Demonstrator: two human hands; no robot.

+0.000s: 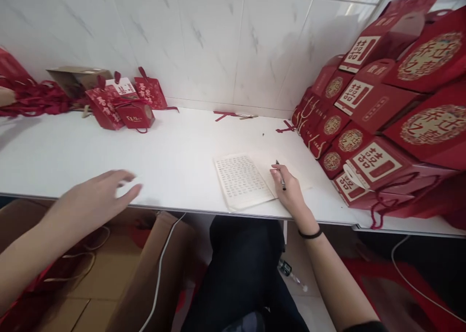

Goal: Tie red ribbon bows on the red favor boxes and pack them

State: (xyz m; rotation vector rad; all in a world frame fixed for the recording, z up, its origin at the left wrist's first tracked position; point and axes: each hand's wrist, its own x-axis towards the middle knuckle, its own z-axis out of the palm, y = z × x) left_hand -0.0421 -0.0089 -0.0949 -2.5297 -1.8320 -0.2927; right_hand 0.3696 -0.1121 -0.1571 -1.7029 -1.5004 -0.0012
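My right hand (289, 189) is closed around a dark pen (283, 180) and rests on the right-hand page of an open notebook (242, 179). Rows of handwriting fill the left-hand page; my hand partly covers the pale right-hand one. My left hand (98, 196) is over the front edge of the white table (182, 147), well to the left of the notebook. Its thumb and fingers are apart, slightly blurred. A faint pale smear shows by the fingertips, too unclear to name.
Red gift boxes (378, 99) are stacked high at the right. Small red boxes (134, 113) and a heap of red ribbon (43, 96) stand at the back left. Ribbon scraps (227, 114) lie by the tiled wall. Below the table are a cardboard box (112, 259) and a white cable (160, 269).
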